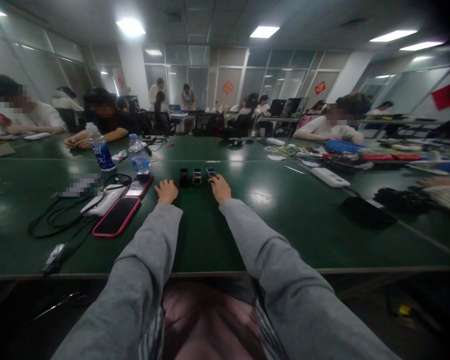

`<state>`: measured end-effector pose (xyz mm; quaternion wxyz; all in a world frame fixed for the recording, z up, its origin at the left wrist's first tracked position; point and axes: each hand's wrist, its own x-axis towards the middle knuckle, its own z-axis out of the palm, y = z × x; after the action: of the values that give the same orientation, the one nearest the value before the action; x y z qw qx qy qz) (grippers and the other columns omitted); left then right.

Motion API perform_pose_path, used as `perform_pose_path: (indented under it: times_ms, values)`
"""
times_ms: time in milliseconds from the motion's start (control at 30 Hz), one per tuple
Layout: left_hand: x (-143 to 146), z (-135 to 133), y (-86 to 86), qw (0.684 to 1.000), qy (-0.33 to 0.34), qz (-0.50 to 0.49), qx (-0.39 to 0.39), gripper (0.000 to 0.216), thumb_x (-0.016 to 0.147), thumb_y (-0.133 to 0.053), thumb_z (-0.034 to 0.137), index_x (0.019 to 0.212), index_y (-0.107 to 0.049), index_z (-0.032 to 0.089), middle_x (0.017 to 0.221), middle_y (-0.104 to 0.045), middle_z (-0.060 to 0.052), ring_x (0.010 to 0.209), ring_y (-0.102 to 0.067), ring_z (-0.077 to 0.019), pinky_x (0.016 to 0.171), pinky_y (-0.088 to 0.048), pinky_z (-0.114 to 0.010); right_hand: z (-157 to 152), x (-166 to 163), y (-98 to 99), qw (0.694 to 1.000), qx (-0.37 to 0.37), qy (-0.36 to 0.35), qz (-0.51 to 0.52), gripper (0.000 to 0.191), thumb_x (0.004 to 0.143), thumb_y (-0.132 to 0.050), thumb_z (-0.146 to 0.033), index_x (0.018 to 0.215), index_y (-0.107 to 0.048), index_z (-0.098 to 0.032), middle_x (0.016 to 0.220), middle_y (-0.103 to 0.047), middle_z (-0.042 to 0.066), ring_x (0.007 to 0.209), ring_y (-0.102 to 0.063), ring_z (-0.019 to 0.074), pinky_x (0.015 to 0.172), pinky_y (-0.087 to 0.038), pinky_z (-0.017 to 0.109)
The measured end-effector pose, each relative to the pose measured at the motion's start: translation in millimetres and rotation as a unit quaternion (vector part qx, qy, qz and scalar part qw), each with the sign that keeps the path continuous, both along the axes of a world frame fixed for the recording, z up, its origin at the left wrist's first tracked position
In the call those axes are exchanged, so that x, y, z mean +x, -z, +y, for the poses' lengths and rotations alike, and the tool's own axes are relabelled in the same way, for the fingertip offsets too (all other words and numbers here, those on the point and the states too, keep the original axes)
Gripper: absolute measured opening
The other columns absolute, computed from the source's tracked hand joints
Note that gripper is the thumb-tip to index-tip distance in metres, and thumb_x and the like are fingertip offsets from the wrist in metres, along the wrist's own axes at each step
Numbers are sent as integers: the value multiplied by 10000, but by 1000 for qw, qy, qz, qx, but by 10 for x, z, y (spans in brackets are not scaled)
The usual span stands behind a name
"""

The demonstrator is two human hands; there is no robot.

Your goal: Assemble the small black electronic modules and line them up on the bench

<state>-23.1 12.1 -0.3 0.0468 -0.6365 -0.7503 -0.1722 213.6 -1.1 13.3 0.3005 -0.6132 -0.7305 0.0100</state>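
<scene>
Both my arms, in grey sleeves, stretch out over a dark green table (285,225). My left hand (167,191) rests on the table with fingers curled, and nothing shows in it. My right hand (219,188) reaches to the rightmost of three small dark box-like objects; its fingertips touch that object (210,173). The other two small objects (183,176) (197,175) stand in a row just beyond and between my hands.
Left of my hands lie a phone in a red case (116,216), another phone (138,186), a white device (103,201) and black cables (50,217). Two water bottles (100,148) (139,155) stand behind them. A white bar (329,177) lies right. People sit around the table.
</scene>
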Motion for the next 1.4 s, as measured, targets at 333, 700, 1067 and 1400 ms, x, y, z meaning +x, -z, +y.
perform_pose_path:
  times_ms: [333,700,1067,1400]
  values:
    - [-1,6,5,1000,1,0,-4,429,939,-338,212,1293,-572,150,1379,-517,-194,1290,-434,-348,1049,-340,-591,44,73,5,992,-25,62,110,327,962,-392,-179,1247,-544,-229,1186,-556,98,1023,-580,211,910,-460,349]
    - [4,-10,-16,1000,2,-9,-7,434,938,-336,223,1289,-579,152,1395,-511,-198,1297,-434,-347,1052,-333,-592,3,20,-4,994,48,94,-7,433,965,-447,-259,1395,-472,-211,1319,-452,163,1190,-458,273,992,-405,404]
    - [-11,8,-2,1000,4,-7,-7,435,935,-327,226,1285,-579,165,1394,-516,-193,1296,-435,-349,1057,-326,-608,-1,35,41,997,-47,51,-23,392,988,-461,-340,1366,-550,-291,1324,-416,130,1226,-469,244,998,-441,368]
    - [29,-44,-37,1000,-5,-9,-8,440,938,-323,216,1293,-575,157,1397,-513,-195,1305,-429,-344,1070,-316,-592,61,55,73,995,-43,54,69,462,978,-464,-306,1436,-457,-252,1263,-452,143,1091,-560,230,956,-456,372]
